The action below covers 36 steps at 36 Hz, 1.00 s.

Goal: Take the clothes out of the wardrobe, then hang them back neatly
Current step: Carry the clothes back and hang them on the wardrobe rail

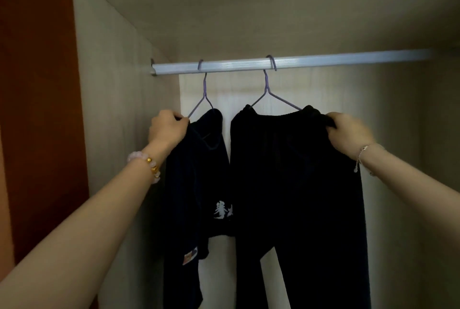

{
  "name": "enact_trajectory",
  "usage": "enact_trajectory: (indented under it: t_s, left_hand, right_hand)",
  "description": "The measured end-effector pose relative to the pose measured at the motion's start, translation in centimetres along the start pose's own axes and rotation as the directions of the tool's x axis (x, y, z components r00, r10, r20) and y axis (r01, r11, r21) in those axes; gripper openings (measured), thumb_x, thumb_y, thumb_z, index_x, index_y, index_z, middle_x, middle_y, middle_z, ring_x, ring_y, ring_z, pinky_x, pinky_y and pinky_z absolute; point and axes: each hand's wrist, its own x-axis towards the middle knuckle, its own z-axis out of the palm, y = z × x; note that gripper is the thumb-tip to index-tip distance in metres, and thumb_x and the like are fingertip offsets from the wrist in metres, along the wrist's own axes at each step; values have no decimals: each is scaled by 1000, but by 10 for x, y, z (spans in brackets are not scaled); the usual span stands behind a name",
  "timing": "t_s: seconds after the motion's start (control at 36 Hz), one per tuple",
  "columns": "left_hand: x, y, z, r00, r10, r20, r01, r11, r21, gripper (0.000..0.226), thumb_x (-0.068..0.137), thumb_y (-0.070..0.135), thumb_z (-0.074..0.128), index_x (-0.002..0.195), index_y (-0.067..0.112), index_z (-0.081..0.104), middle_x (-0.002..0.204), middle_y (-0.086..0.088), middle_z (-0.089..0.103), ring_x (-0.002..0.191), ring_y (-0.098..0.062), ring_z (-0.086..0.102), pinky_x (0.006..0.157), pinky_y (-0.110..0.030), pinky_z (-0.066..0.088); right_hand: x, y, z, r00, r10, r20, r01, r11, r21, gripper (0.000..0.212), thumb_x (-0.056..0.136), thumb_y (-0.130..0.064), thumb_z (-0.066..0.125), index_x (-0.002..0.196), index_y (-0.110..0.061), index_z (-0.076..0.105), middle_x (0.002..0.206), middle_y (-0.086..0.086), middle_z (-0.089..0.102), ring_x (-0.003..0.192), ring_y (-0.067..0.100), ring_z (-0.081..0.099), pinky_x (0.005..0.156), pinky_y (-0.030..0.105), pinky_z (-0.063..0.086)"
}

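The left hand point(167, 127) pinches the dark printed top point(191, 184); the right hand point(348, 132) grips the black trousers point(293, 184), both on purple wire hangers point(270, 94).

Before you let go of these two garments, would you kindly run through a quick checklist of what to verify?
1. Left hanger hooked over the rail: ok.
2. Right hanger hooked over the rail: ok.
3. Trousers waistband spread level across its hanger: ok, with the right hand pinching its end.
4. Dark top sitting square: not ok, it is bunched, and the left hand grips its shoulder.
5. Gap between the garments: ok at the top, touching lower down.
6. Hems clear of the floor: cannot tell.
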Motion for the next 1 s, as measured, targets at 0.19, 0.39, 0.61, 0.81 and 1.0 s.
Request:
enact_trajectory:
  t_s: [0.19,0.39,0.61,0.81,1.0]
  left_hand:
    - [1,8,2,997,71,-25,-65,979,194,28,93,17,47,111,8,66,116,-23,62,106,-40,58,80,-35,45]
    - [-4,7,8,998,47,-29,-42,990,136,28,92,19,48,110,10,67,112,-18,65,102,-36,60,71,-30,40]
    - [-26,-1,14,995,86,-59,-85,996,6,35,93,29,51,121,8,54,118,-17,61,107,-35,57,83,-36,47]
    - [-83,-22,13,992,101,-78,-113,979,-173,50,93,26,54,138,15,34,127,-11,56,107,-24,57,85,-31,47]
    - [-188,-77,27,994,-104,38,110,965,-237,44,91,21,57,132,14,43,112,8,53,101,-6,51,86,-19,41]
  right_hand:
    - [4,7,-12,996,86,-24,-85,996,15,37,86,5,39,114,-4,62,114,24,62,105,43,55,73,32,35]
    - [8,33,-25,989,148,17,-148,987,55,38,86,4,40,114,-6,62,111,25,62,103,42,57,76,35,40]
    - [-8,38,-25,997,80,22,-82,989,126,19,91,-21,51,103,-13,63,90,13,60,90,35,58,72,33,42]
    - [-53,46,-14,980,120,158,-189,806,561,40,87,-26,62,123,-13,51,107,5,60,102,28,61,89,39,50]
    - [-150,58,22,953,-43,301,-209,629,749,104,50,-72,70,134,-20,38,119,-2,57,105,20,59,86,33,55]
